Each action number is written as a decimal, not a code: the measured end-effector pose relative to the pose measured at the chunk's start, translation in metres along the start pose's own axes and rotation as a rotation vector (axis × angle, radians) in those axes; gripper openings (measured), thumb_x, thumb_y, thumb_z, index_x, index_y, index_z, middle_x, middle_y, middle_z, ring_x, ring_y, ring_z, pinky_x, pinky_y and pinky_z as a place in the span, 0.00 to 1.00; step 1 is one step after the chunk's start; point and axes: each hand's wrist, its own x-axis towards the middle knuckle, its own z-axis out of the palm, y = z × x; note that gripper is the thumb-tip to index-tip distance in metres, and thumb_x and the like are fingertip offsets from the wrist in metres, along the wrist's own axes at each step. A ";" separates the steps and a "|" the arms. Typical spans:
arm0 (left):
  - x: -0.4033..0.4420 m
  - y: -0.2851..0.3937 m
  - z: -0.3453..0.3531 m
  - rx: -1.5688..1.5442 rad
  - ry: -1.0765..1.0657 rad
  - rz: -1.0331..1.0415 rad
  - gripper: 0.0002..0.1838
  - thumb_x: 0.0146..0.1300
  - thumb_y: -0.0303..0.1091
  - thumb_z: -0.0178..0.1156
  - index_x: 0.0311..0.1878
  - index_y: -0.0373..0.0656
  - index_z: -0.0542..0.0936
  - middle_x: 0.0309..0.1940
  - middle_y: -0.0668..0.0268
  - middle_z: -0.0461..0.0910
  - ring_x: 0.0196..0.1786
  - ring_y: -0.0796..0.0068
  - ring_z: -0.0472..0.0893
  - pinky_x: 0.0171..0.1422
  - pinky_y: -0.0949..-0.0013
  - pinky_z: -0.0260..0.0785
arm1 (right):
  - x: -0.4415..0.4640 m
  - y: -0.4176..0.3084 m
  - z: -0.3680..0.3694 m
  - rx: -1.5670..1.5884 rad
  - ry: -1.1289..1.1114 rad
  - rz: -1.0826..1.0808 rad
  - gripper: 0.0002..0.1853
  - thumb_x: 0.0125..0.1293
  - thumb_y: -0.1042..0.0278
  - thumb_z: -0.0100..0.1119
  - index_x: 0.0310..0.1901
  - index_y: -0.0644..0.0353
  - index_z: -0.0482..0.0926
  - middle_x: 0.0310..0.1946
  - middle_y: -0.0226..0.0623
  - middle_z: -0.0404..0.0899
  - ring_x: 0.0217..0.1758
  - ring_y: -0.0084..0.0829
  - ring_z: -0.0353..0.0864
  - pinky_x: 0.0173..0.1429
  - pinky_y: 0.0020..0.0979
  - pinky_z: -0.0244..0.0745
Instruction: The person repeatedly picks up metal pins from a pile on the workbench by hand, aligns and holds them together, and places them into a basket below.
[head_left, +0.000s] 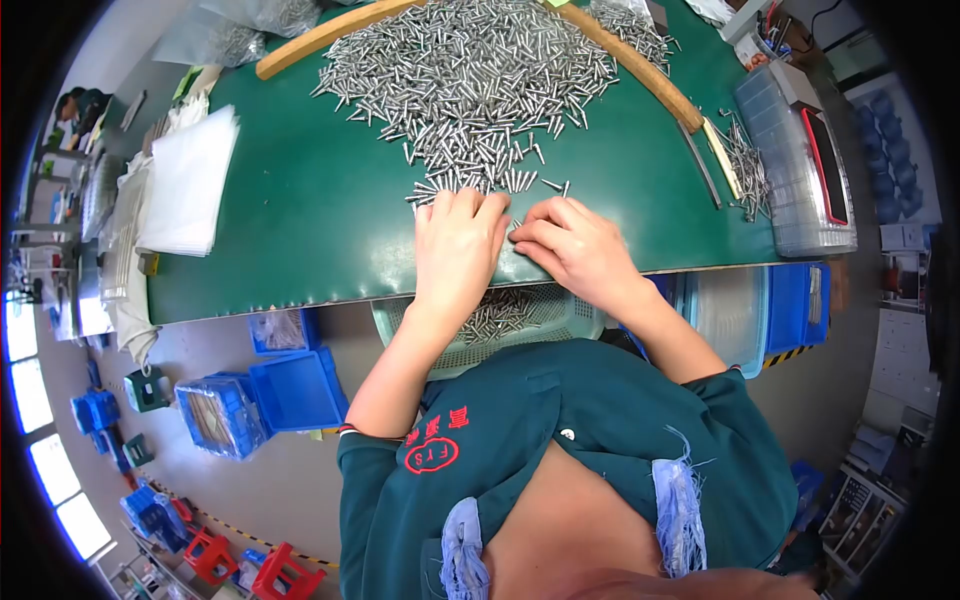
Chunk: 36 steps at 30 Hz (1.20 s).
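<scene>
A large heap of small silvery metal pins (470, 75) lies on the green table (330, 220), narrowing toward the front. My left hand (460, 240) rests at the heap's near tip, palm down, its fingertips against a row of pins. Just right of it my right hand (575, 245) is closed in a pinch, with a small metal piece (516, 226) at its fingertips. A few loose pins (557, 187) lie above the right hand. What lies beneath the left fingers is hidden.
Wooden bars (640, 68) flank the heap. White sheets (190, 185) lie at the left, and a clear plastic box (790, 165) with a red-edged phone (825, 165) at the right. Below the table edge is a green basket (590, 325) holding pins.
</scene>
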 end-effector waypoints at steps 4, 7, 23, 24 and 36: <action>-0.009 -0.002 -0.007 -0.019 -0.055 0.029 0.05 0.61 0.31 0.65 0.40 0.50 0.81 0.37 0.72 0.78 0.42 0.66 0.75 0.46 0.61 0.63 | -0.005 0.002 -0.007 0.039 -0.025 0.009 0.10 0.59 0.67 0.69 0.42 0.54 0.83 0.41 0.30 0.78 0.44 0.34 0.81 0.45 0.35 0.78; -0.017 0.002 -0.010 -0.105 -0.066 0.082 0.06 0.60 0.30 0.64 0.41 0.49 0.81 0.38 0.72 0.78 0.42 0.66 0.75 0.46 0.61 0.63 | -0.006 0.002 -0.009 0.221 -0.074 0.136 0.16 0.60 0.70 0.68 0.51 0.54 0.80 0.43 0.33 0.79 0.46 0.36 0.81 0.47 0.37 0.78; -0.020 0.010 -0.013 -0.139 -0.084 0.001 0.13 0.58 0.32 0.69 0.47 0.47 0.82 0.41 0.67 0.77 0.44 0.63 0.75 0.48 0.60 0.64 | 0.012 0.005 -0.018 0.186 -0.252 0.077 0.32 0.61 0.71 0.67 0.68 0.50 0.70 0.49 0.33 0.80 0.51 0.38 0.80 0.55 0.39 0.76; -0.021 0.010 -0.012 -0.138 -0.079 -0.003 0.13 0.58 0.32 0.69 0.46 0.47 0.82 0.41 0.67 0.77 0.44 0.63 0.74 0.48 0.60 0.64 | 0.011 0.006 -0.019 0.195 -0.250 0.076 0.32 0.61 0.71 0.67 0.68 0.50 0.70 0.49 0.33 0.80 0.51 0.38 0.80 0.55 0.39 0.76; -0.032 0.014 -0.023 -0.187 -0.063 -0.027 0.09 0.60 0.30 0.67 0.45 0.48 0.86 0.35 0.67 0.78 0.41 0.64 0.75 0.47 0.62 0.66 | 0.003 0.001 -0.024 0.145 -0.190 0.091 0.26 0.60 0.64 0.70 0.61 0.51 0.76 0.45 0.33 0.79 0.49 0.36 0.81 0.50 0.37 0.78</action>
